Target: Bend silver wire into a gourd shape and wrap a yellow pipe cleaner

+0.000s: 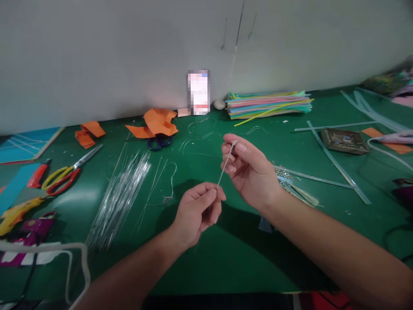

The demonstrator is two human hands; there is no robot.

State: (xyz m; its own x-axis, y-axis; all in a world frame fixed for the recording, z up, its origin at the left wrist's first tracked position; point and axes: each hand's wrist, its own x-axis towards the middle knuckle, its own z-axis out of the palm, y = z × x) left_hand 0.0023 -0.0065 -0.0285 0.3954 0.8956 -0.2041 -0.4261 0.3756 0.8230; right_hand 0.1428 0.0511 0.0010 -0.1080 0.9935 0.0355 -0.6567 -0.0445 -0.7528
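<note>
A thin pale stick, perhaps a wire [225,168], slants upward between my hands above the green table. My left hand [199,211] pinches its lower part between thumb and fingertips. At the upper end, my right hand [248,168] has thumb and index finger closed on the tip, where a small whitish bit shows; its other fingers are curled. To the left of my left hand lies a bundle of clear, shiny thin strands [121,200]. Partly behind my right wrist are several small tassels [298,189] and a dark blue tassel [266,224].
Scissors [72,170], a yellow glue gun [22,211] and orange paper [158,122] lie left. Against the wall are a phone [199,92] and colourful pipe cleaners [269,105]. Clear glue sticks [338,161] and a small box [345,141] sit right. A white cable [82,267] crosses lower left.
</note>
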